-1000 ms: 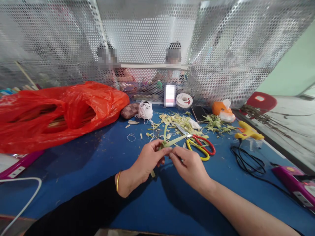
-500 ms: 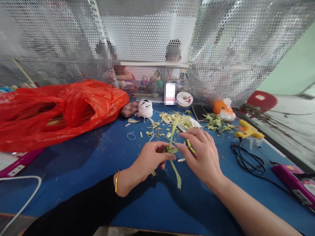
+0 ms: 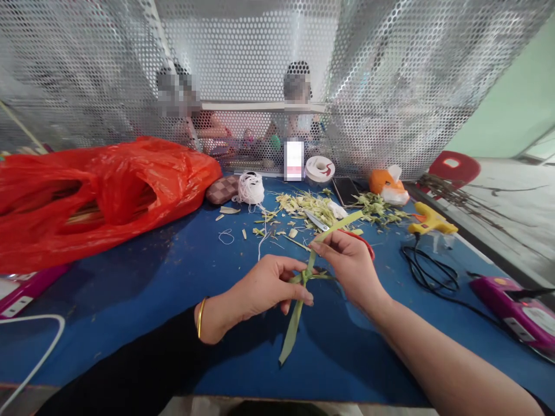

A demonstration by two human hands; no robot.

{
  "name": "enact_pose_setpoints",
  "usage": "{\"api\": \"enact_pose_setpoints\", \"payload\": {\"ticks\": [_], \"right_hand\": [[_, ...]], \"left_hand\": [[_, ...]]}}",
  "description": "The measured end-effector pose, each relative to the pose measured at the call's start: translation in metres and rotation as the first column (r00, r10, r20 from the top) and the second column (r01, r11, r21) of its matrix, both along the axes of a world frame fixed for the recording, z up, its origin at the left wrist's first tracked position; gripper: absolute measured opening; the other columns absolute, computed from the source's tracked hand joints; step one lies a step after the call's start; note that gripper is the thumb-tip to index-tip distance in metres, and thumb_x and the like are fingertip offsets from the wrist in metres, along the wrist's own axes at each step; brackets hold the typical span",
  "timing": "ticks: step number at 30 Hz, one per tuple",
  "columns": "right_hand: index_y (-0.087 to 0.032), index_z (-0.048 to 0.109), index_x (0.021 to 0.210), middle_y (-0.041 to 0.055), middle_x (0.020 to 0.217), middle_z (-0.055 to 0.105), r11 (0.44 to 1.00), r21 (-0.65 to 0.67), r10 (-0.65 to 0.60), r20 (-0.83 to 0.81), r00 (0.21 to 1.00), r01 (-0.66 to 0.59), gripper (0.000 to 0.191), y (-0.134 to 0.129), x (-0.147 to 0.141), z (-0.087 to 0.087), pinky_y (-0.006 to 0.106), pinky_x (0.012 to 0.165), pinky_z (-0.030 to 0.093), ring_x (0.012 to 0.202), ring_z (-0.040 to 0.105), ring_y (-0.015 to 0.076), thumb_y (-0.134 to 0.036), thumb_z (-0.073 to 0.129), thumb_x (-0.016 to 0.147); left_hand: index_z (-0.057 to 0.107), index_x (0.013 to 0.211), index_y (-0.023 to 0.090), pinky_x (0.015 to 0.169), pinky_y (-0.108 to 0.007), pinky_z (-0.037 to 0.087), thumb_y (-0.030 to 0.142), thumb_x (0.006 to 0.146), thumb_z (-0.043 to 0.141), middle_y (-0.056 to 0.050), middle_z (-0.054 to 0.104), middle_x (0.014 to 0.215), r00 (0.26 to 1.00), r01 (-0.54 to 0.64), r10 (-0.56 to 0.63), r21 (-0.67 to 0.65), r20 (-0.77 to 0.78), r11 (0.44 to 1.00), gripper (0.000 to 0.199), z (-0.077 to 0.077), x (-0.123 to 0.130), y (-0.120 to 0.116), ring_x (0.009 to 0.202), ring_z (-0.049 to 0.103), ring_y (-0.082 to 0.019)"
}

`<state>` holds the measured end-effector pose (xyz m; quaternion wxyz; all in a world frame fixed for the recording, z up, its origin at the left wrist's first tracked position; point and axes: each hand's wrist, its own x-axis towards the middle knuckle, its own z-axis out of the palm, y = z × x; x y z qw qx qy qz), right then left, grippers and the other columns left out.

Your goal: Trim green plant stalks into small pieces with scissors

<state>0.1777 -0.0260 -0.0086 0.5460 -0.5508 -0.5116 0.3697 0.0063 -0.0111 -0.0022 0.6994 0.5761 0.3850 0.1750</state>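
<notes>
Between thumb and fingers, my left hand (image 3: 275, 286) pinches a small knot of woven green leaf strips (image 3: 304, 276) just above the table. One wide strip hangs from the knot toward me, and thin split ends stick out to the right. My right hand (image 3: 351, 260) pinches another strip coming up from the knot; its free end points up and to the right past my fingers. Behind my right hand lie scissors (image 3: 318, 222), blades toward the scraps, with a red handle partly hidden by the hand.
Pale green leaf scraps (image 3: 303, 205) are strewn beyond my hands on the blue table (image 3: 173, 277). A red plastic bag (image 3: 182, 173) fills the left. White string (image 3: 250, 189), a ribbon spool (image 3: 319, 169) and a phone (image 3: 346, 192) stand behind. At right are a yellow glue gun (image 3: 429, 219) and a purple power strip (image 3: 515, 309).
My right hand's fingers have closed on the upper strip, which now leans right instead of standing up. The knot has turned, and its lower strip now points down-left. The view shifted slightly.
</notes>
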Motion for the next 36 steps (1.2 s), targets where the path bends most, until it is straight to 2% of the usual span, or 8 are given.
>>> {"api": "enact_pose_setpoints", "payload": {"ticks": [3,7,14,23,27,31,33,36], "right_hand": [[-0.019,0.053,0.064,-0.0018,0.062,0.052,0.999,-0.001,0.045,0.029,0.999,-0.045,0.026,-0.002,-0.003,0.001,0.024,0.049,0.046,0.058,0.049,0.0130,-0.037,0.065,0.078],[-0.020,0.046,0.061,-0.0045,0.058,0.045,0.997,0.021,0.072,0.100,0.992,-0.074,0.029,-0.007,-0.009,0.005,0.022,0.047,0.042,0.053,0.043,0.0107,-0.036,0.061,0.080],[-0.021,0.045,0.063,-0.0049,0.058,0.047,0.977,0.193,-0.004,0.429,0.903,-0.088,0.023,-0.011,-0.011,0.004,0.024,0.056,0.036,0.056,0.043,0.0114,-0.023,0.055,0.084],[-0.022,0.048,0.067,-0.0030,0.061,0.056,0.947,0.316,-0.122,0.523,0.844,-0.059,0.020,-0.017,-0.017,0.000,0.025,0.059,0.037,0.060,0.051,0.0138,-0.020,0.055,0.085],[-0.021,0.054,0.073,-0.0003,0.069,0.062,0.970,0.224,-0.038,0.536,0.843,-0.099,0.018,-0.011,-0.014,-0.002,0.026,0.064,0.041,0.067,0.056,0.0156,-0.025,0.051,0.090],[-0.020,0.061,0.097,0.0034,0.087,0.069,0.978,0.074,0.120,0.555,0.823,-0.193,0.019,-0.003,0.004,0.009,0.027,0.067,0.044,0.077,0.062,0.0178,-0.034,0.049,0.093],[-0.020,0.063,0.093,0.0017,0.081,0.069,0.948,0.001,0.256,0.592,0.764,-0.319,0.016,0.000,0.014,0.016,0.026,0.064,0.043,0.073,0.062,0.0168,-0.034,0.055,0.090],[-0.021,0.064,0.080,-0.0007,0.073,0.067,0.907,0.007,0.314,0.654,0.688,-0.421,0.012,0.002,0.021,0.022,0.025,0.062,0.041,0.068,0.059,0.0145,-0.026,0.058,0.089]], "left_hand": [[0.069,0.103,0.018,0.038,-0.016,0.030,0.027,0.073,0.071,-0.005,0.075,0.080,0.999,0.041,-0.041,0.013,0.009,0.999,0.031,0.003,-0.001,0.000,0.042,0.055,-0.006],[0.070,0.087,0.016,0.036,-0.017,0.028,0.046,0.082,0.061,-0.009,0.076,0.086,0.999,0.028,-0.028,0.004,0.032,1.000,0.032,0.006,-0.002,-0.001,0.042,0.056,-0.007],[0.070,0.069,0.015,0.040,-0.018,0.032,0.039,0.078,0.067,-0.007,0.074,0.074,1.000,0.001,-0.002,-0.044,-0.028,0.999,0.026,0.002,-0.001,-0.005,0.040,0.053,-0.007],[0.071,0.064,0.015,0.037,-0.019,0.028,0.044,0.070,0.074,-0.005,0.071,0.067,0.997,0.056,-0.058,-0.032,-0.051,0.998,0.030,-0.002,0.000,-0.006,0.038,0.053,-0.007],[0.070,0.066,0.013,0.039,-0.018,0.030,0.036,0.072,0.072,-0.004,0.071,0.069,1.000,-0.001,0.001,-0.052,0.005,0.999,0.023,-0.003,0.004,-0.005,0.039,0.052,-0.005],[0.070,0.076,0.013,0.040,-0.017,0.030,0.035,0.073,0.071,-0.006,0.073,0.080,0.989,-0.139,0.143,-0.098,0.028,0.985,0.022,0.001,0.000,0.004,0.044,0.054,-0.005],[0.070,0.078,0.013,0.039,-0.018,0.030,0.037,0.073,0.071,-0.007,0.073,0.081,0.983,-0.170,0.178,-0.127,0.053,0.977,0.025,0.004,-0.003,0.008,0.045,0.054,-0.006],[0.069,0.077,0.013,0.038,-0.018,0.030,0.039,0.074,0.070,-0.008,0.073,0.079,0.976,-0.187,0.201,-0.147,0.087,0.971,0.026,0.006,-0.006,0.011,0.045,0.054,-0.006]]}}
